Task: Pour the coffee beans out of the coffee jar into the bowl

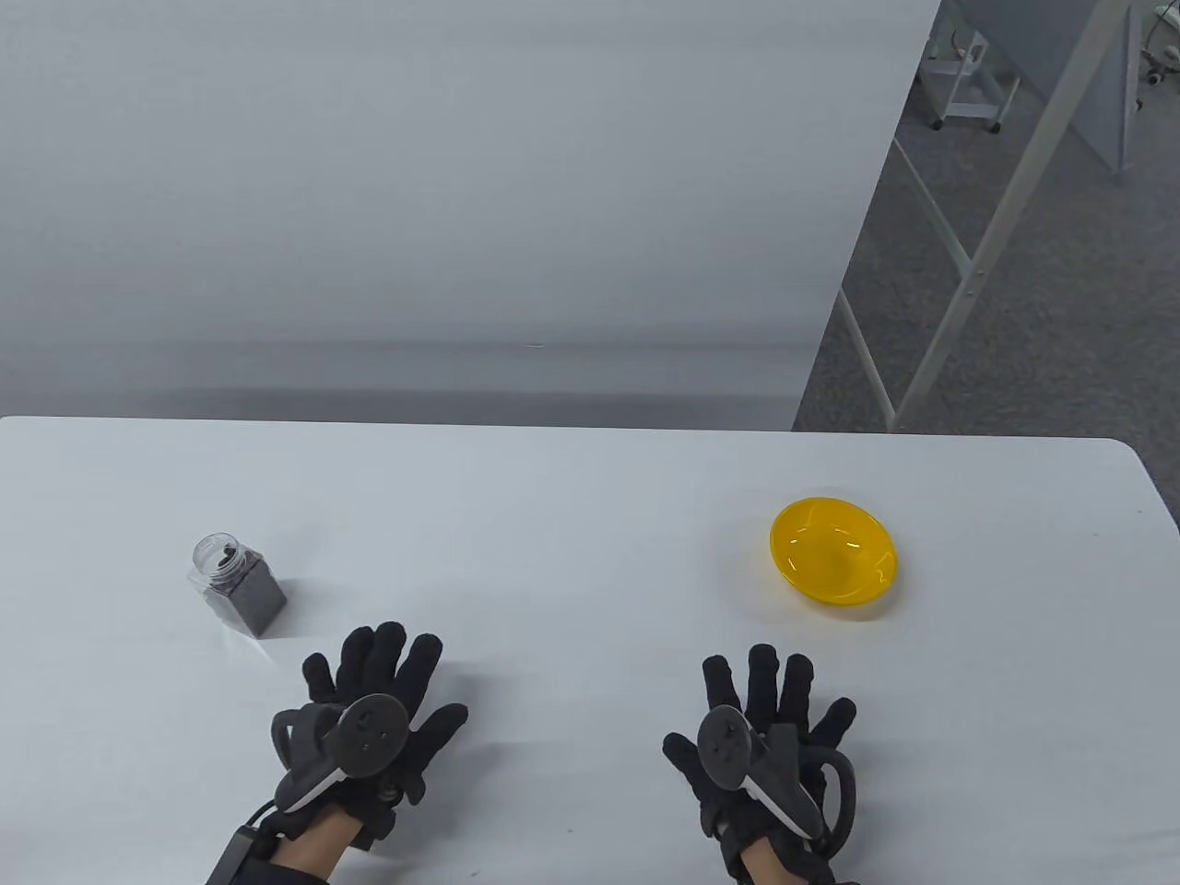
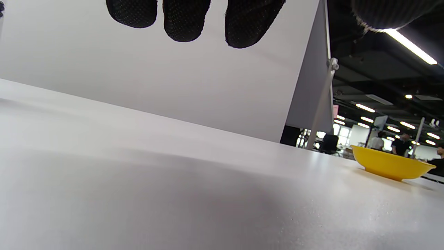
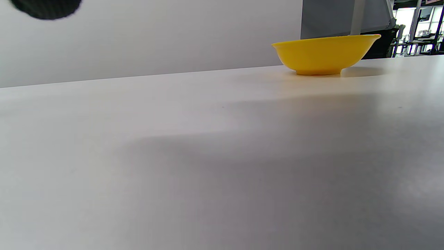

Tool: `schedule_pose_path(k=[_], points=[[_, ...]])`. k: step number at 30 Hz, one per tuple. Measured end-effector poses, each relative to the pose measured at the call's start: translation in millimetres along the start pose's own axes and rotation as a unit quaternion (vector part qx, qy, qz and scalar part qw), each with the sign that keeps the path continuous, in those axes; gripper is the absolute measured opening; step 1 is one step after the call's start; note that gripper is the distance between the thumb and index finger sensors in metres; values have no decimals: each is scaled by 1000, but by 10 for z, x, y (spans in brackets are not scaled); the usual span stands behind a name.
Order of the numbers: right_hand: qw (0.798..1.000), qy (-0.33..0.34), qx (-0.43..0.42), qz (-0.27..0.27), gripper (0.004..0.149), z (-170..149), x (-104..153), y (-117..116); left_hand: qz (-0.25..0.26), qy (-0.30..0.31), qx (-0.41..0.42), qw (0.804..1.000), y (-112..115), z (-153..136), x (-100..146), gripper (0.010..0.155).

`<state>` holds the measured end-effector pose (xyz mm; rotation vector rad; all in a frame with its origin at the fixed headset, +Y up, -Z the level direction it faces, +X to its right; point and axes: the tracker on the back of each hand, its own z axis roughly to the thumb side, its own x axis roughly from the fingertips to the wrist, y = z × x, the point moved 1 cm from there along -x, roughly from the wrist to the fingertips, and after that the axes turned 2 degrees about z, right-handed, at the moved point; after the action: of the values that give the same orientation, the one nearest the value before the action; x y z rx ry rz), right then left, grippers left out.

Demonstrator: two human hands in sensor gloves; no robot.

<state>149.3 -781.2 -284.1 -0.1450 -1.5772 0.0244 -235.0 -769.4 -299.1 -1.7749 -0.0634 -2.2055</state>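
Observation:
A clear square coffee jar (image 1: pixel 237 584) with dark beans and no lid stands on the left of the white table (image 1: pixel 572 516). An empty yellow bowl (image 1: pixel 833 563) sits on the right; it also shows in the left wrist view (image 2: pixel 392 166) and the right wrist view (image 3: pixel 324 53). My left hand (image 1: pixel 373 710) lies flat with fingers spread, near the front edge, just right of and nearer than the jar. My right hand (image 1: pixel 770 728) lies flat with fingers spread, in front of the bowl. Both hands hold nothing. Left fingertips (image 2: pixel 184 17) hang in at the top of the left wrist view.
A grey partition wall (image 1: pixel 415 184) stands behind the table. A metal frame (image 1: pixel 977 258) and carpeted floor lie beyond the table's far right corner.

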Motion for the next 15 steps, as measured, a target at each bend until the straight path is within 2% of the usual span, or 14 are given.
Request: schedule_pose_path(k=[5, 15], points=[[1000, -1, -1, 0, 90, 0, 11, -3, 10, -8, 13, 1000, -33, -52, 16, 83], [1000, 0, 0, -1, 90, 6, 38, -12, 61, -46, 62, 995, -198, -265, 70, 81]])
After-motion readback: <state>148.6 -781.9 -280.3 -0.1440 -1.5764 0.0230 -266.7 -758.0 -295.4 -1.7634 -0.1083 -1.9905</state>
